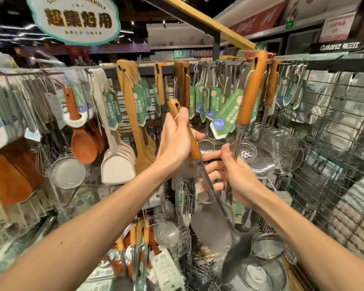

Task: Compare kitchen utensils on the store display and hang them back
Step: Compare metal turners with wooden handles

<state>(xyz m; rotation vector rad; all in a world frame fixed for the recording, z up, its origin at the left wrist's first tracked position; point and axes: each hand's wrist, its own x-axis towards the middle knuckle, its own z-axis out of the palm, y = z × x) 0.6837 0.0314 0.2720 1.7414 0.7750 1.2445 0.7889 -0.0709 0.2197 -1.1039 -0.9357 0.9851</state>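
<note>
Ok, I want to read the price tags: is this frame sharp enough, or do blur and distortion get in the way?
Head view: centre sharpest, yet small print on the green tag stays soft; left edge smeared by motion blur; wide-angle lens bends the wire rack at right.

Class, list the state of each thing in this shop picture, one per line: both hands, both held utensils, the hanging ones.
Left hand: grips left utensil's wooden handle.
Right hand: grips right utensil's steel shaft.
Left utensil: off the rack, tilted.
Right utensil: tilted, top at the rail; hooked or not, cannot tell.
Wooden spatulas: hanging on the rack.
Skimmers: hanging.
</note>
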